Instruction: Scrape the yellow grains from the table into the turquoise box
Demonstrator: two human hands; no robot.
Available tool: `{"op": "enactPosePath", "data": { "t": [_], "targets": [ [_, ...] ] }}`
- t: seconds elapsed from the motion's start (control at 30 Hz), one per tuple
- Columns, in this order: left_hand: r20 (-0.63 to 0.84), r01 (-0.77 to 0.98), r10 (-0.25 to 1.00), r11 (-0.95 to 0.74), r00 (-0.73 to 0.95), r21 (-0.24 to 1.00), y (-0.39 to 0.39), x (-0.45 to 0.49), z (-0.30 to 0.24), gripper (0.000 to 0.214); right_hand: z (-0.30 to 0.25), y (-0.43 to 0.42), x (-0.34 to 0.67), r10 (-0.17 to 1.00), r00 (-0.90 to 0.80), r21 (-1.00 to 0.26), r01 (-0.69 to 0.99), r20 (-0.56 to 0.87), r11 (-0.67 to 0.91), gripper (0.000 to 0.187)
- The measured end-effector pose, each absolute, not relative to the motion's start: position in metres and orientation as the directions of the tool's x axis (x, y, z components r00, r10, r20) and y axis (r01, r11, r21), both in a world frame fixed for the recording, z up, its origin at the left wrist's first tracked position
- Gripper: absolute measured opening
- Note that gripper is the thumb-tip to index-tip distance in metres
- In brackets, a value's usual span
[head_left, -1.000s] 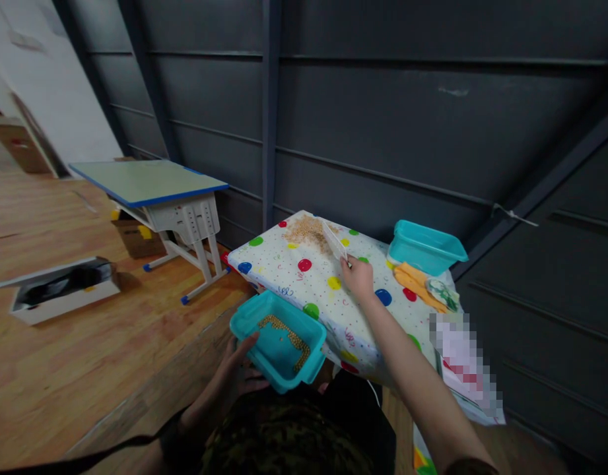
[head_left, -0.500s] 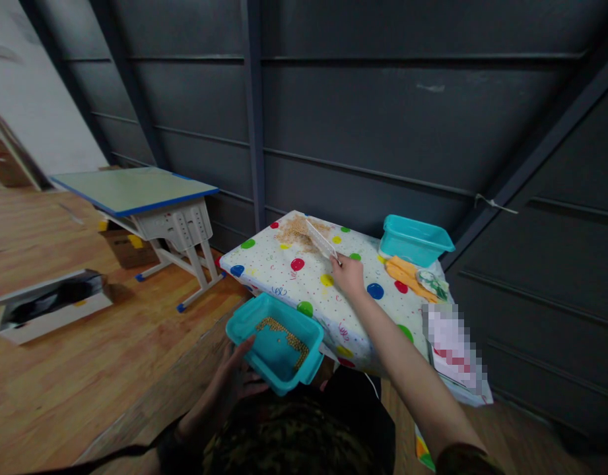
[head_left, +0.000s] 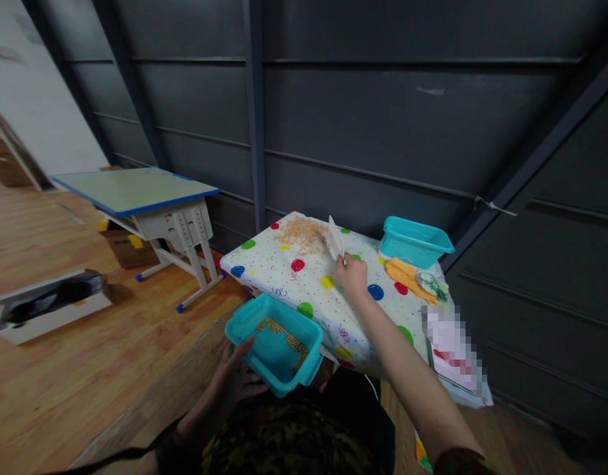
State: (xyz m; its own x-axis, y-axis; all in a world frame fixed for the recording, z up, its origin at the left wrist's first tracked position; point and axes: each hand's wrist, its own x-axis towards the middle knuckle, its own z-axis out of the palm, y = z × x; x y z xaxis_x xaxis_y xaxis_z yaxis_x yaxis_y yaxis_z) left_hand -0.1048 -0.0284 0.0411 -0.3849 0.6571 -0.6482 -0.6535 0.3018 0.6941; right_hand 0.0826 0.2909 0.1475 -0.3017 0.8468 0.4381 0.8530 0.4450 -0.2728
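My left hand [head_left: 237, 373] grips the near-left side of a teal plastic basin [head_left: 311, 369], thumb over the rim and fingers underneath. Inside the basin, small golden beans [head_left: 284, 335] lie in a band along the far and right sides. My right hand [head_left: 353, 274] is closed round the near end of a thin white plastic piece [head_left: 335, 239], which is tilted up on its edge over the table. Left of this piece spreads a pile of beans and tan crumbs [head_left: 304, 234] on the balloon-patterned tablecloth [head_left: 308, 277].
A second teal basin [head_left: 416, 243] stands at the table's far right. Beside it lie an orange cloth [head_left: 407, 276], a green-and-white item [head_left: 432, 285] and a blurred-out sheet [head_left: 452, 346]. A desk [head_left: 135, 188] and an open white box [head_left: 51, 310] are at left. The dark panelled wall [head_left: 383, 119] rises behind.
My right hand has shifted slightly right, and the white piece has swung from over the pile to its right side, standing more upright. My left hand and the basin have hardly moved.
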Motion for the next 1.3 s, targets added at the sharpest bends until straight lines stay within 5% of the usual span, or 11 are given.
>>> {"op": "enactPosePath", "data": {
  "t": [0.2,0.7,1.3],
  "targets": [
    [-0.644,-0.63,0.659,0.321,-0.388,0.708,-0.026,-0.104,0.042,0.097,0.151,0.289,0.087,0.889,-0.294,-0.222,0.897,0.35,0.383,0.037],
    [-0.653,-0.643,0.65,0.316,-0.388,0.698,-0.028,-0.111,0.03,0.105,0.138,0.271,0.076,0.76,-0.532,-0.245,0.734,0.373,0.633,0.034],
    [-0.614,-0.636,0.684,0.279,-0.394,0.719,-0.032,-0.112,0.03,0.104,0.142,0.266,0.078,0.715,-0.572,-0.276,0.669,0.403,0.691,0.028]
  ]
}}
